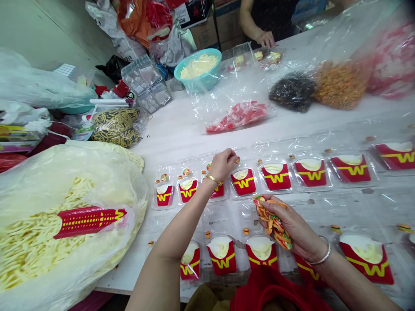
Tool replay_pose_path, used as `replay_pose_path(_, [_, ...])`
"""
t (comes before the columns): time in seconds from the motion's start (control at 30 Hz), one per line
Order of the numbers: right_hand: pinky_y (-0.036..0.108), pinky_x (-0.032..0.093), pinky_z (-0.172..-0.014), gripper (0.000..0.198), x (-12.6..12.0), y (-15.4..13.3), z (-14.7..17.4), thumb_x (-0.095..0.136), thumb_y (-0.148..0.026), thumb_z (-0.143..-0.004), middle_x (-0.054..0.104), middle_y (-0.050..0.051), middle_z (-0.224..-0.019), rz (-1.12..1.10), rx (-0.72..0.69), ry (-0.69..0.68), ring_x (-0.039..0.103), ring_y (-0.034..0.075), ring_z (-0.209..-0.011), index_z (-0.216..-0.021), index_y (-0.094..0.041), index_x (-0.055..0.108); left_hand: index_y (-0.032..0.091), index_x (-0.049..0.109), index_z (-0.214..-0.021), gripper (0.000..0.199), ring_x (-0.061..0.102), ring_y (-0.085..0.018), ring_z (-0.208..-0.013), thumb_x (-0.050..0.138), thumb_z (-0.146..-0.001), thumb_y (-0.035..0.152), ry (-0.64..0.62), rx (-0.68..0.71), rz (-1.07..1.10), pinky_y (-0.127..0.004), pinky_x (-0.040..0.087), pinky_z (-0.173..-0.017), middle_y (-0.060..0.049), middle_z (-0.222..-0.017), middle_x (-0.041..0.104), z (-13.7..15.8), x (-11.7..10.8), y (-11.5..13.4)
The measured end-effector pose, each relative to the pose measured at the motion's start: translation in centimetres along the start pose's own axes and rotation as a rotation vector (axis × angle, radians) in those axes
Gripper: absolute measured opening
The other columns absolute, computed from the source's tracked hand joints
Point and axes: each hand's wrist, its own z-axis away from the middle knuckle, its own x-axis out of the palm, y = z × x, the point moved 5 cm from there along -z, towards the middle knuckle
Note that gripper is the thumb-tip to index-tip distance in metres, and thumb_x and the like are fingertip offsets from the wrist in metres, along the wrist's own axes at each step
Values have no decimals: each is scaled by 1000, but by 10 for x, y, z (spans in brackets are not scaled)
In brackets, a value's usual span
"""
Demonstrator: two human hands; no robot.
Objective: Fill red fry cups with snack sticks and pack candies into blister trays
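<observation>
My left hand, with a gold bangle at the wrist, is closed in a pinch on a small round toy pizza. It reaches over the back row of clear plastic blister trays, above a red fry box with a yellow W. My right hand, wearing a silver bangle, is wrapped round a bunch of toy pizzas with orange edges and red and green tops. Each tray near my hands holds a red fry box and a tiny toy burger. Toy pizzas also lie in trays at the back left.
A large bag of pale toy fries with stacked red boxes stands at left. Behind the trays are a bag of red-and-white pieces, a turquoise basin, and bags of dark pieces and orange pieces. Another person's hand rests across the table.
</observation>
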Motion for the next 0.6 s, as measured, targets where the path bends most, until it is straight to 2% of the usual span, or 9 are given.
replay_pose_path(0.07, [18,45,-46,25,-5,-4,0,70,-34,-77,60,-3,-77,-28,-15,31,54,9,-55,-96,-25,58,19,59,-82,11,57,-16,-76,50,-86,22,-57,-1,-186,-29,41,-70,-3,-82,64,-12,11,-3])
replay_pose_path(0.17, [18,46,-49,28,-14,-8,-3,73,-32,-74,62,-2,-78,-67,-23,88,56,10,-58,-98,-25,58,19,59,-85,11,57,-20,-87,49,-87,23,-82,32,-418,-34,39,-76,-7,-92,62,-15,18,-2])
replay_pose_path(0.3, [19,46,-50,26,-19,-12,-9,70,-31,-76,62,-3,-76,-115,-53,40,56,10,-58,-98,-25,58,18,59,-89,18,55,-24,-94,42,-91,24,-124,101,-547,-42,35,-85,-10,-95,61,-8,22,9])
replay_pose_path(0.37, [19,46,-51,22,-20,-15,-12,69,-30,-77,62,-2,-77,-133,-83,23,56,10,-59,-96,-24,58,18,60,-90,22,55,-24,-96,40,-93,27,-123,97,-485,-44,35,-88,-10,-96,61,-2,20,20])
replay_pose_path(0.43, [19,47,-53,21,-21,-20,-13,69,-29,-76,62,-2,-78,-144,-109,23,56,10,-60,-94,-23,58,19,61,-95,25,55,-22,-97,39,-94,33,-152,93,-288,-41,37,-88,-8,-99,62,7,17,35])
replay_pose_path(0.53, [19,46,-53,21,-24,-30,-13,69,-29,-75,61,-3,-76,-131,-149,39,56,10,-60,-92,-22,59,20,61,-100,27,56,-17,-91,48,-89,42,-332,183,90,-33,42,-83,-6,-99,63,28,22,68])
replay_pose_path(0.6, [19,44,-50,22,-26,-36,-13,70,-31,-74,59,-4,-72,-106,-164,54,55,10,-58,-91,-22,59,19,62,-92,23,57,-15,-85,54,-86,40,-370,213,230,-30,44,-79,-5,-94,64,35,28,85])
